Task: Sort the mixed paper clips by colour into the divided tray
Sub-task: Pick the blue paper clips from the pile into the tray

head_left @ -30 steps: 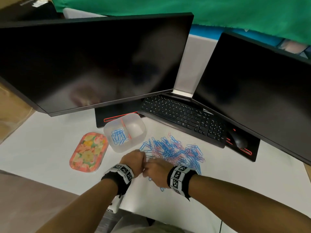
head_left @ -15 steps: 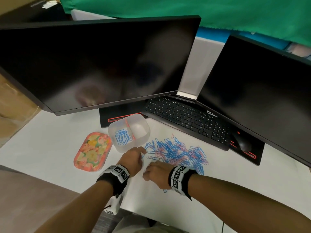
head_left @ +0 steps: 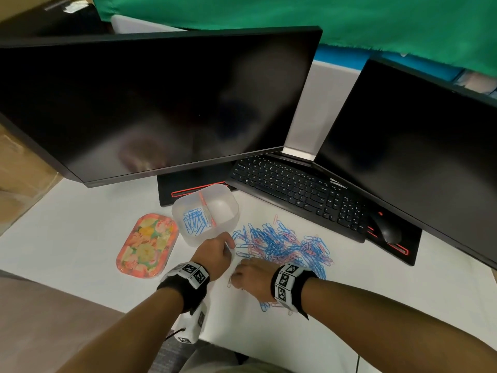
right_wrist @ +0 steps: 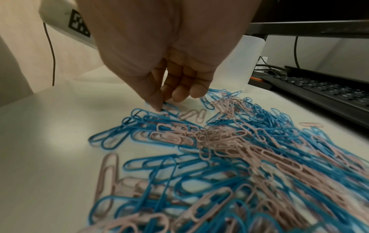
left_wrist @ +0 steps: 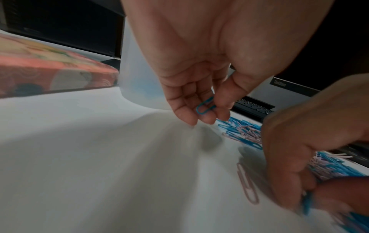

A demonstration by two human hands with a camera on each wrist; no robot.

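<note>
A mixed pile of blue and pink paper clips (head_left: pixel 279 243) lies on the white table in front of the keyboard. The translucent divided tray (head_left: pixel 231 208) stands to its left, with blue clips (head_left: pixel 195 220) in the left compartment. My left hand (head_left: pixel 227 244) hovers just in front of the tray and pinches one blue paper clip (left_wrist: pixel 205 105) between thumb and fingers. My right hand (head_left: pixel 238 278) is at the pile's near left edge. In the right wrist view its thumb and forefinger (right_wrist: pixel 157 105) pinch a blue clip (right_wrist: pixel 169 108) lying on the table.
A flowered oval tin (head_left: pixel 146 246) lies left of the tray. A black keyboard (head_left: pixel 295 189) and a mouse (head_left: pixel 387 230) sit behind the pile, under two dark monitors (head_left: pixel 161 103). A loose pink clip (left_wrist: pixel 247 186) lies near my right hand. The table's front edge is close to my wrists.
My hands were touching a second ago. The left hand has since moved away toward the tray with a blue clip, while the right hand stayed low at the pile's edge.
</note>
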